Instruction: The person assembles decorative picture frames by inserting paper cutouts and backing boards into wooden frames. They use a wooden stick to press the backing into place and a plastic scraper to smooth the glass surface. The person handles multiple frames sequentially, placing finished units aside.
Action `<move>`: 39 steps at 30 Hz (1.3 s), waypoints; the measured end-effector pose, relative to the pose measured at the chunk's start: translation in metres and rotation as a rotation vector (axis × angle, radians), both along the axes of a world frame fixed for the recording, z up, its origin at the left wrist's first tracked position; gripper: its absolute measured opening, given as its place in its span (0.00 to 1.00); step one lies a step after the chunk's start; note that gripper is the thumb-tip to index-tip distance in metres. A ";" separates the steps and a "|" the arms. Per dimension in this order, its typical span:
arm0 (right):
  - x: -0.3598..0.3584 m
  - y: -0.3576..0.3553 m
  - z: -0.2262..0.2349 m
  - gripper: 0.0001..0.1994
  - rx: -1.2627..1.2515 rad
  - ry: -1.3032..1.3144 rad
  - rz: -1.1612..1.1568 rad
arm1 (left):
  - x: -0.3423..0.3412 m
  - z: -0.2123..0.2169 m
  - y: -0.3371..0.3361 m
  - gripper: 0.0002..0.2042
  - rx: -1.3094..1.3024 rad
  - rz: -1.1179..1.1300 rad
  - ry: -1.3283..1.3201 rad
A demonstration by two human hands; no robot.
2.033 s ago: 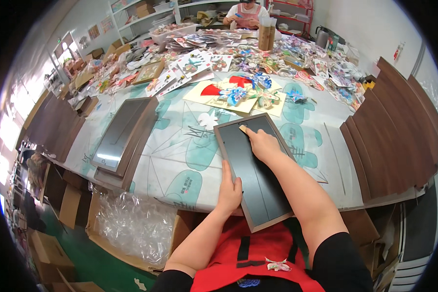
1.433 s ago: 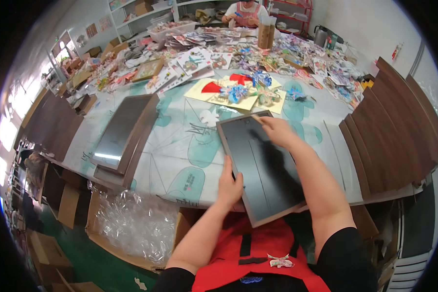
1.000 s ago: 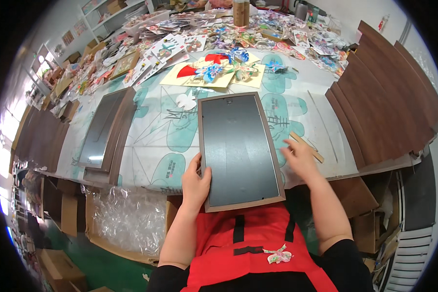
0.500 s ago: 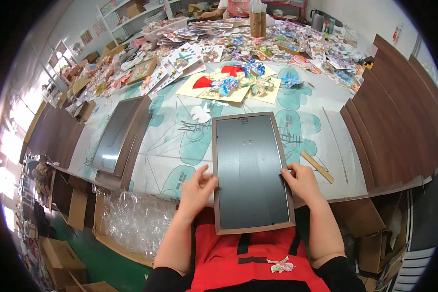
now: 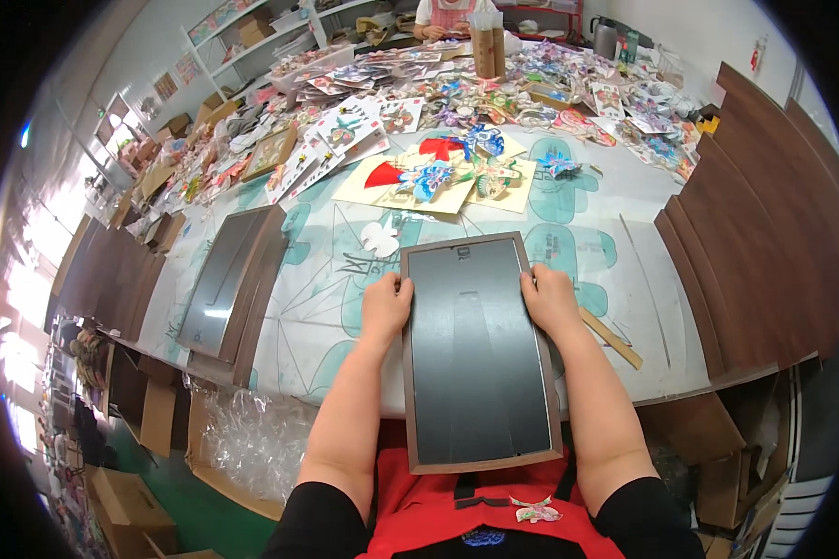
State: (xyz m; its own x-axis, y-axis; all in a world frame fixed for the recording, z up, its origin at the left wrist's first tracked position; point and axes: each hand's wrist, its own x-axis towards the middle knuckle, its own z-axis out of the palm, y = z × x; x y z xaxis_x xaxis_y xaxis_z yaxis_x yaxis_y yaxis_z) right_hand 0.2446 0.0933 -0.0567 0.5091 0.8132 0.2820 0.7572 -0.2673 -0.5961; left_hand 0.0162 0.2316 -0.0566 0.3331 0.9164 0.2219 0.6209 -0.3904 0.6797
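Observation:
Before me a rectangular picture frame [image 5: 475, 359] with a brown wooden rim and a dark backing panel lies partly on the table, its near end over my red apron. My left hand [image 5: 388, 304] grips its left rim near the far corner, fingers curled underneath. At the opposite rim, my right hand [image 5: 548, 296] holds on the same way. Just beyond the frame sits a white paper cut-out [image 5: 380, 238]. A flat wooden strip [image 5: 612, 339] lies on the table to the right of my right forearm.
Stacked frames [image 5: 228, 279] stand on the left, and brown boards [image 5: 760, 224] are piled at right. Yellow cards [image 5: 396, 197] with colourful paper figures lie farther back. Another person [image 5: 452, 19] sits across the table. A carton of clear plastic [image 5: 252, 438] is below the left edge.
Both hands have slid forward along the rims toward the frame's far end. The left fingers have closed on the rim, and the frame has shifted slightly toward me.

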 end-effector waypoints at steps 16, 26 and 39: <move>0.000 0.000 -0.011 0.16 0.238 0.288 -0.020 | 0.068 0.022 0.037 0.13 0.381 -0.328 0.323; 0.003 -0.005 -0.020 0.18 0.289 0.342 -0.085 | -0.038 0.051 -0.186 0.24 0.102 -1.023 0.129; 0.001 -0.004 -0.024 0.18 0.313 0.339 -0.090 | -0.044 0.024 -0.223 0.11 0.173 -0.803 -0.055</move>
